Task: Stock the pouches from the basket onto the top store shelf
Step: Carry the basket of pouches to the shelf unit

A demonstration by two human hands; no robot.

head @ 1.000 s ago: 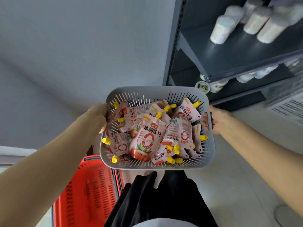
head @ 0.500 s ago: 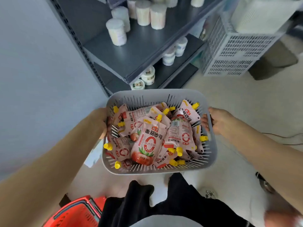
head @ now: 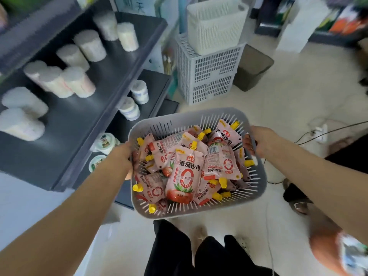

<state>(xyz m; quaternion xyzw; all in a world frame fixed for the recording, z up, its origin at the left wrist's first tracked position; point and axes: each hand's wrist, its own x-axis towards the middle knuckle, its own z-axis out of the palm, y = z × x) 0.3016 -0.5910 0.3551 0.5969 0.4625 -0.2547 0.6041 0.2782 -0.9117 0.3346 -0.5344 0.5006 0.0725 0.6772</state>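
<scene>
Head view shows what, exactly?
— Spouted pouches (head: 184,174) heaped loose in the grey basket (head: 185,117), which is held up just beside the dark shelf (head: 79,124). The left hand (head: 123,156) and the right hand (head: 259,143) each curl their fingers over a side rim.
— How will a pouch handle?
— Light, soft and slick, I judge. The film sags, so pinch it at the stiff yellow cap or across the upper body.
— Anything in the way?
— White tubs (head: 77,82) crowd that shelf, and the top one is hardly in frame. Stacked white crates (head: 207,76) stand just beyond. A power strip (head: 321,132) trails cables over the floor to the right.
</scene>
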